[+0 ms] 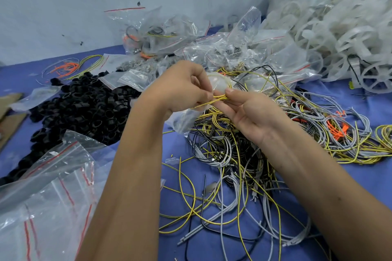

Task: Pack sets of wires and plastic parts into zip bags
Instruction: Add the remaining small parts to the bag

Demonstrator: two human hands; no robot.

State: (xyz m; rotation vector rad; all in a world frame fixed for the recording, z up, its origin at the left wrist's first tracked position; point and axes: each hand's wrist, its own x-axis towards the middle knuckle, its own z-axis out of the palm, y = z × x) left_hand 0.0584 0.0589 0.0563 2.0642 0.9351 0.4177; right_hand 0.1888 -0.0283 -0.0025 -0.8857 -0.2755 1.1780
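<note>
Two bare hands meet over the middle of a blue bench. The left hand [186, 87] and right hand [250, 112] both pinch a small bundle of yellow wires [214, 98], likely gathering it into a coil to fit a bag. A clear bag [182, 121] hangs under the left hand. Loose wires [244, 167] sprawl below, black rings [89, 104] lie toward the left edge, empty zip bags [53, 186] sit near the front left corner
</note>
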